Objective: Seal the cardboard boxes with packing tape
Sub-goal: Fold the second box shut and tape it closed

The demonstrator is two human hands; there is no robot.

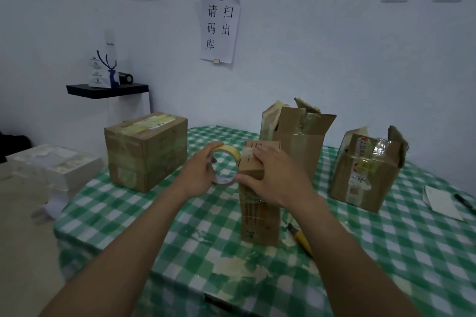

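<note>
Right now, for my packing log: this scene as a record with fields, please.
left hand: grips tape roll
right hand: grips narrow box top
narrow box: upright on checked table
taped box: left, closed
tall open box: behind narrow box
second open box: far right
yellow cutter: right of narrow box

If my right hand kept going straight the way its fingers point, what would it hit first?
Probably the tape roll in your left hand. Your right hand grips the narrow box top, fingers pointing left at the roll beside it, though depth is unclear.
</note>
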